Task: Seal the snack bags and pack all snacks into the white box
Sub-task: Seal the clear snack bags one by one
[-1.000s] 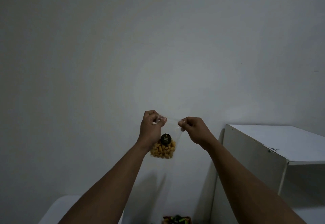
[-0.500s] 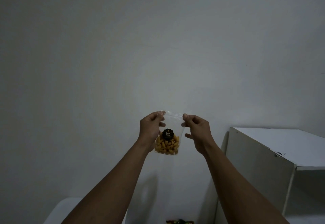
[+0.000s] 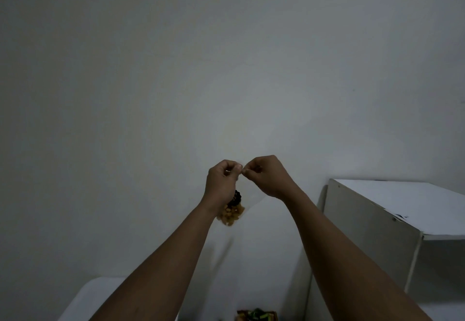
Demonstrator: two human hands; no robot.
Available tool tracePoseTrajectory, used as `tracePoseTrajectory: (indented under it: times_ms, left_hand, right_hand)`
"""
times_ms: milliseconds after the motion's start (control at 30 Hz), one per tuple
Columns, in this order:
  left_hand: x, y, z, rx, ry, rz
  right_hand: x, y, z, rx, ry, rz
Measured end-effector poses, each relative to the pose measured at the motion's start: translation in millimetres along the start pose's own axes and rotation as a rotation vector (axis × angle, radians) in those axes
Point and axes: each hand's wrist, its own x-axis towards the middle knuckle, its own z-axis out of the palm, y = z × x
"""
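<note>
Pinching the top edge of the clear snack bag (image 3: 232,214) in two narrow grips, left hand (image 3: 221,182) and right hand (image 3: 268,177) raised with fingertips almost meeting. Hanging at 6 o'clock under the left hand: yellow pieces and a dark label, partly hidden behind the wrist. At 3 o'clock, a white cabinet (image 3: 392,202). At 6 o'clock, on the bottom edge, coloured snack packets (image 3: 256,317); at 7 o'clock, a pale surface (image 3: 85,298).

Left of the left hand (image 3: 222,182) lies open air; a white cabinet (image 3: 372,225) flanks the right hand (image 3: 269,176).
</note>
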Motion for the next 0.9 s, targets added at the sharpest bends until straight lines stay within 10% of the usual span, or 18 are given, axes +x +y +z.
tracePoseTrajectory:
  times_ms: [267,633,900]
  left_hand:
    - [0.8,-9.7,-9.1,-0.098,0.102,-0.079]
    - [-7.2,-25.3,-5.7,-0.213,0.133,-0.172]
    - [-18.7,-38.8,3.6,-0.413,0.139,-0.362]
  right_hand:
    - [-14.1,9.1,10.4,-0.046,-0.087,0.034]
    - [-53.4,34.2,27.7,0.351,0.201,0.303]
    - [-93.5,50.8,55.2,0.496,-0.017,0.348]
